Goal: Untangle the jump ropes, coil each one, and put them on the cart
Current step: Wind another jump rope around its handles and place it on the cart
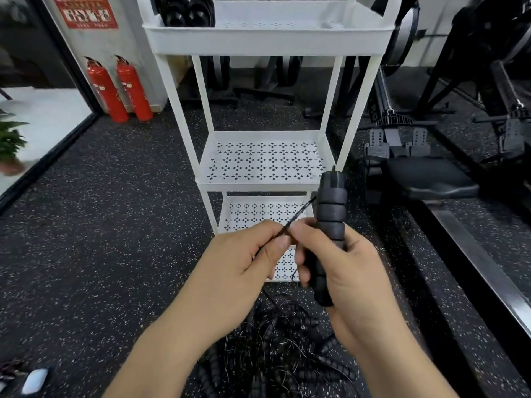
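R hand (353,271): gripping foam handle (330,202), long axis near upright.
L hand (238,268): pinching cord (300,214) just left of handle; cord runs up-right twd it.
Rope pile (281,346): tangled on floor, below both hands.
Cart (267,41): straight ahead; top tray holds black round gear (186,11); no ropes seen on mid tray (258,186).

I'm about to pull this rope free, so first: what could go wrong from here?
1. The left hand pinches the thin cord near the handle gripped by the right hand. The rest likely leads into the tangled pile below, so a hard pull may tighten knots.
2. The pile lies right before the cart: stepping in could snag or trip.
3. A loose coil's cord could poke through the holes in the middle shelf.
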The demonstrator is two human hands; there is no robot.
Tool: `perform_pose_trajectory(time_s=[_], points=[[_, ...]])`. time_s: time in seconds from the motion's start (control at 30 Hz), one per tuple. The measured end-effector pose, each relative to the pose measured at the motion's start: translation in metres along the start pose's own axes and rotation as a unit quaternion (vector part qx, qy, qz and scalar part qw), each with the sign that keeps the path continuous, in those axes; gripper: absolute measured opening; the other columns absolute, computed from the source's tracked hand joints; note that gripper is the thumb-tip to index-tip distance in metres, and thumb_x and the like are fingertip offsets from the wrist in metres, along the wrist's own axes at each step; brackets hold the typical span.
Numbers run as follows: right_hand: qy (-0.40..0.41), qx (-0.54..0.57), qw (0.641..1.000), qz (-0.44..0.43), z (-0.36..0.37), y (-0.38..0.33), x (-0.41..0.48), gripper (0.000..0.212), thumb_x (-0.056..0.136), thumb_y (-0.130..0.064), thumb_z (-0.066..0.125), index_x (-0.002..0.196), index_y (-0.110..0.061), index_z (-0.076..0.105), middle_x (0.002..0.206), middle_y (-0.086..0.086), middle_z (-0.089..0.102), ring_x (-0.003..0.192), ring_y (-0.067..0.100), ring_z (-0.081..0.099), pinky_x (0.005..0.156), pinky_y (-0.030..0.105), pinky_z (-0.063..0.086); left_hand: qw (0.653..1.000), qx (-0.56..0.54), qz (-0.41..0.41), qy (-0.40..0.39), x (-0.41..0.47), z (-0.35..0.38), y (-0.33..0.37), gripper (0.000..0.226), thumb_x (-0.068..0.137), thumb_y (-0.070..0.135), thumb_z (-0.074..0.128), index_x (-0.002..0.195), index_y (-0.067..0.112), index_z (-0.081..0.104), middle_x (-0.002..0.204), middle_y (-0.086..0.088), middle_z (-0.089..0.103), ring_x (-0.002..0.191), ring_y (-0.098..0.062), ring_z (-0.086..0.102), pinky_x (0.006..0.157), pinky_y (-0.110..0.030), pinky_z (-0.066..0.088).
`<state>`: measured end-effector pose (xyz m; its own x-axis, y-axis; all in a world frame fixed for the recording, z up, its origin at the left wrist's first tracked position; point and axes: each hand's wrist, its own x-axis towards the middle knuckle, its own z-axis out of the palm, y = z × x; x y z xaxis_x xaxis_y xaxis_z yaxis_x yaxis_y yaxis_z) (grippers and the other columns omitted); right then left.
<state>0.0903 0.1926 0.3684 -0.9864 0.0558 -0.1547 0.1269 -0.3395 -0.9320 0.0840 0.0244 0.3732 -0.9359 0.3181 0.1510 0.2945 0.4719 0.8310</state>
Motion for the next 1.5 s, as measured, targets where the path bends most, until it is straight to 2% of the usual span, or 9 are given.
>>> perform_pose_trajectory(time_s=[0.17,0.27,0.47,0.67,0.83,0.97,1.17,1.3,1.5], points=[[0.017,-0.082,0.995,-0.058,-0.001,0.001,0.001,0.019,0.090,-0.006,0.079,0.076,-0.019,0.076,0.062,0.010,0.062,0.051,0.019,0.048,0.047,0.029,0.040,0.999,0.016,-0.023,-0.045,0.000,0.007,-0.009,0.024,0.110,0.041,0.050,0.090,0.034,0.060,0.074,0.003,0.064,0.057,-0.009,0.049,0.055,-0.032,0.042],[0.027,-0.055,0.996,-0.069,-0.003,-0.008,0.000,0.025,0.088,-0.004,0.079,0.071,-0.020,0.072,0.061,0.011,0.059,0.049,0.020,0.046,0.047,0.026,0.040,0.994,-0.006,-0.063,-0.088,0.001,0.012,-0.011,0.010,0.106,0.044,0.059,0.102,0.042,0.068,0.087,0.008,0.074,0.075,-0.020,0.068,0.072,-0.042,0.056],[0.065,0.096,0.986,-0.121,-0.022,-0.036,0.003,0.018,0.091,-0.007,0.072,0.083,-0.015,0.059,0.067,0.003,0.054,0.055,0.013,0.045,0.052,0.024,0.038,0.972,0.023,-0.134,-0.192,0.000,0.011,-0.021,0.007,0.105,0.047,0.061,0.105,0.050,0.068,0.099,0.023,0.076,0.094,0.000,0.071,0.097,-0.037,0.058],[0.102,0.142,0.980,-0.100,-0.035,-0.035,0.009,0.004,0.099,-0.013,0.069,0.098,-0.014,0.065,0.070,-0.003,0.055,0.056,0.009,0.045,0.052,0.021,0.037,0.987,-0.011,-0.102,-0.122,0.003,-0.001,-0.017,0.022,0.102,0.058,0.051,0.108,0.055,0.071,0.089,0.012,0.074,0.087,-0.025,0.072,0.094,-0.050,0.060],[0.032,0.121,0.992,-0.009,-0.021,-0.020,0.006,0.047,0.082,-0.022,0.083,0.121,-0.003,0.067,0.070,0.001,0.058,0.054,0.011,0.046,0.048,0.020,0.040,0.998,-0.030,-0.036,-0.043,0.003,0.001,-0.011,0.025,0.102,0.060,0.048,0.108,0.055,0.072,0.079,0.006,0.070,0.077,-0.028,0.068,0.081,-0.045,0.060],[0.013,0.028,0.999,-0.012,-0.007,-0.003,0.002,0.006,0.088,-0.016,0.082,0.089,-0.017,0.076,0.065,0.009,0.057,0.051,0.018,0.044,0.048,0.027,0.039,1.000,-0.015,-0.013,-0.016,0.002,0.004,-0.008,0.029,0.107,0.046,0.051,0.084,0.034,0.064,0.067,0.010,0.061,0.055,-0.005,0.049,0.054,-0.022,0.039],[0.009,-0.120,0.988,-0.097,-0.004,0.003,-0.001,0.014,0.091,-0.009,0.080,0.082,-0.019,0.075,0.061,0.011,0.062,0.050,0.019,0.050,0.048,0.031,0.042,0.996,-0.020,-0.054,-0.062,0.001,0.006,-0.015,0.020,0.109,0.032,0.054,0.092,0.034,0.064,0.078,0.000,0.068,0.062,-0.022,0.053,0.059,-0.044,0.047],[0.012,-0.064,0.991,-0.120,-0.004,-0.009,-0.004,0.020,0.091,-0.005,0.078,0.078,-0.020,0.074,0.061,0.010,0.060,0.051,0.019,0.049,0.049,0.027,0.042,0.989,-0.018,-0.084,-0.122,0.001,0.013,-0.015,0.014,0.106,0.038,0.063,0.101,0.050,0.069,0.092,0.011,0.076,0.084,-0.024,0.071,0.082,-0.049,0.060],[0.102,0.080,0.984,-0.126,-0.024,-0.027,0.006,0.016,0.094,-0.005,0.072,0.085,-0.014,0.062,0.068,0.002,0.056,0.055,0.012,0.047,0.051,0.024,0.039,0.985,0.004,-0.097,-0.143,0.000,0.010,-0.020,0.009,0.106,0.044,0.061,0.100,0.044,0.069,0.097,0.015,0.075,0.089,-0.013,0.071,0.089,-0.044,0.060]])
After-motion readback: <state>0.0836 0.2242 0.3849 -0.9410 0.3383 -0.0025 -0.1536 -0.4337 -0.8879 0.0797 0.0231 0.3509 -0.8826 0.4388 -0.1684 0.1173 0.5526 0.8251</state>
